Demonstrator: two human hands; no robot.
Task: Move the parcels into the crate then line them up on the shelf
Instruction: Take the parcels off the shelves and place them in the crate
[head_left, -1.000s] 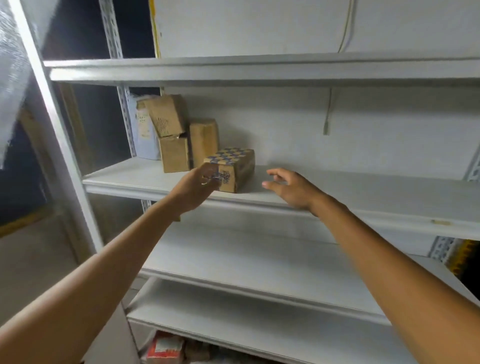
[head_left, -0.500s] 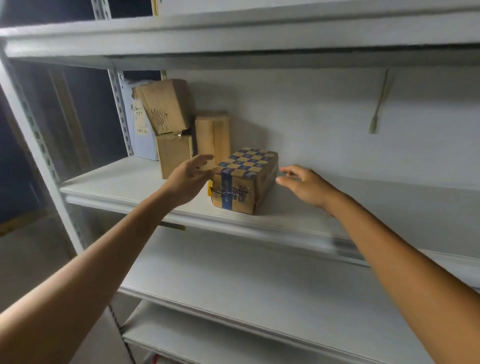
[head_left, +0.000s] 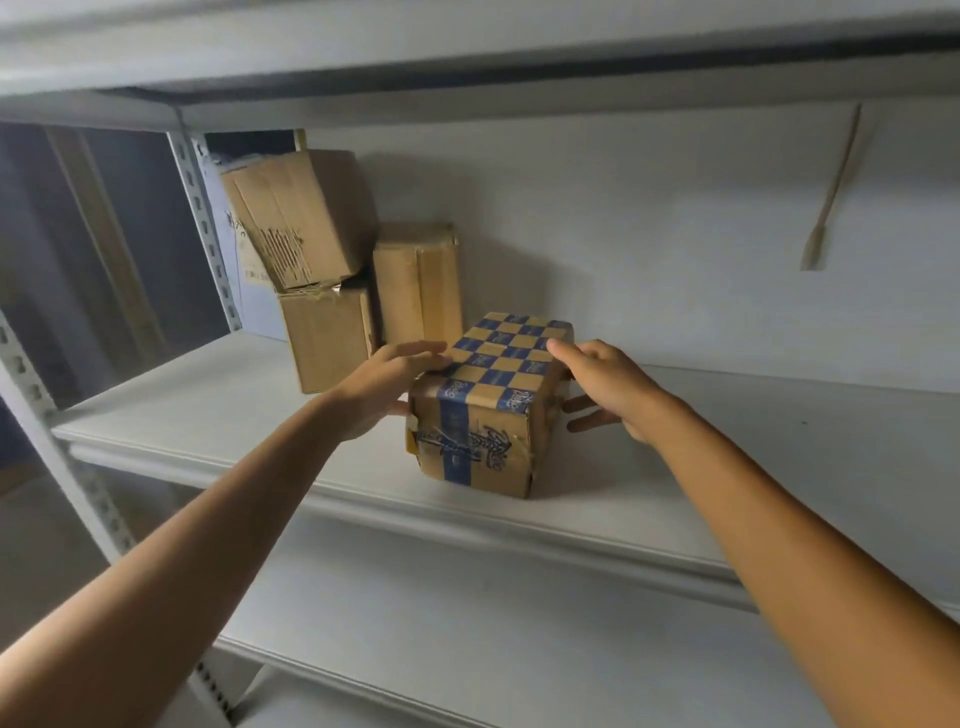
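Both arms reached out; the left hand (head_left: 384, 387) and right hand (head_left: 610, 389) pressed open-palmed against the checkered parcel (head_left: 491, 405) between them, fingers uncurled.

checkered parcel (head_left: 506, 364): blue-tan checks | plain parcels (head_left: 332, 338): brown | shelf (head_left: 218, 405): white

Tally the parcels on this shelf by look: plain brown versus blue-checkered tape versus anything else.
Plain brown cardboard parcels: 3 (tilted top one, lower one, upright one)
Blue-checkered taped parcel: 1
Pale flat parcel at the back, mostly hidden: 1
Total: 5
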